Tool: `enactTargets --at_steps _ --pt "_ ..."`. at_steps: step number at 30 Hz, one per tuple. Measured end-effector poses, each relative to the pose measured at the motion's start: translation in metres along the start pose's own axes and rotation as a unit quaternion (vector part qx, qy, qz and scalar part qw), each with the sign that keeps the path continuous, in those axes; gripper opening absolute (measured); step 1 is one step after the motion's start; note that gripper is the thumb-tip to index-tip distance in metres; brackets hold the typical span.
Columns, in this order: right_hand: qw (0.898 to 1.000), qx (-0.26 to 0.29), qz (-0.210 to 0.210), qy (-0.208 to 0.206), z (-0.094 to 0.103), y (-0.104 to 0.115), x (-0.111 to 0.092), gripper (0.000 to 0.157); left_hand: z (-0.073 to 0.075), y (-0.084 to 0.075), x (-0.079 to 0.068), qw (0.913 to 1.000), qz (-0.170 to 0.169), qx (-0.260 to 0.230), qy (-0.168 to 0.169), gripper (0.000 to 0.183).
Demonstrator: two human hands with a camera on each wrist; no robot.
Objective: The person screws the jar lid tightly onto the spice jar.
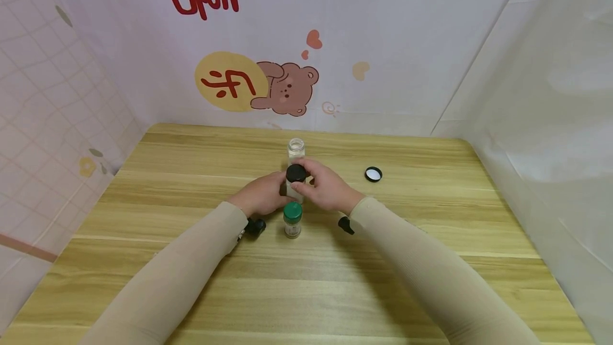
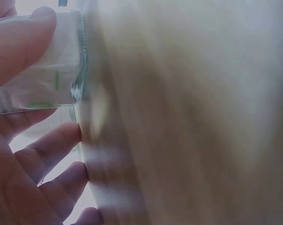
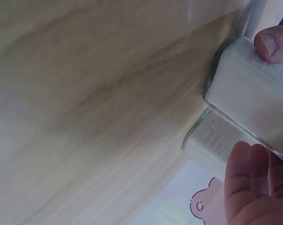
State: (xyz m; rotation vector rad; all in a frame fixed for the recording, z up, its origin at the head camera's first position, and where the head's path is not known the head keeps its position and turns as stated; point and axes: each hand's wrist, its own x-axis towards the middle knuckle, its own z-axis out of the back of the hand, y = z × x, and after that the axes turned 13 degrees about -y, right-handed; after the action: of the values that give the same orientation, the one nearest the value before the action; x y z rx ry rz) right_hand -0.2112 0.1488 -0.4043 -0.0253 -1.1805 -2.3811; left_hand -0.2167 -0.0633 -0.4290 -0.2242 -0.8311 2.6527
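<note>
A square glass jar (image 3: 254, 93) filled with something white has a black lid (image 1: 296, 173). My left hand (image 1: 263, 194) holds the jar's lower body from the left, thumb on the near side. From the right, my right hand (image 1: 328, 185) grips the jar at its top, with the thumb just under the lid's rim and the index finger behind it. Directly behind is a second glass jar (image 1: 296, 149), uncapped, partly hidden by the held one. A small shaker with a green cap (image 1: 292, 212) stands just in front of both hands.
A loose black lid (image 1: 373, 174) lies with its white inside up, right of the hands. The wooden table (image 1: 297, 292) meets white sheets (image 1: 392, 57) at the back and sides. Black devices (image 1: 256, 227) are worn at the wrists.
</note>
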Motion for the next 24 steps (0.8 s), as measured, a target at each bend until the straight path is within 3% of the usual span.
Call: enactTargets --at_steps 14,17,21,24 --pt "1.000 -0.008 -0.015 -0.012 -0.0039 -0.0010 -0.0003 0.039 -0.0016 0.0014 0.0001 1.0000 0.002 0.000 -0.004 0.065" --pt "1.000 -0.004 -0.013 -0.001 -0.0023 -0.0012 -0.0001 0.047 -0.0014 0.0006 0.0000 1.0000 0.000 -0.002 -0.002 0.065" --pt "1.000 -0.009 -0.004 0.009 0.0011 0.0018 0.0016 0.047 -0.0012 -0.0001 -0.0003 1.0000 0.002 -0.001 -0.003 0.065" --pt "1.000 -0.017 0.003 0.005 0.0013 0.0041 0.0027 0.036 -0.0012 0.0003 -0.0002 1.0000 0.001 0.005 -0.003 0.064"
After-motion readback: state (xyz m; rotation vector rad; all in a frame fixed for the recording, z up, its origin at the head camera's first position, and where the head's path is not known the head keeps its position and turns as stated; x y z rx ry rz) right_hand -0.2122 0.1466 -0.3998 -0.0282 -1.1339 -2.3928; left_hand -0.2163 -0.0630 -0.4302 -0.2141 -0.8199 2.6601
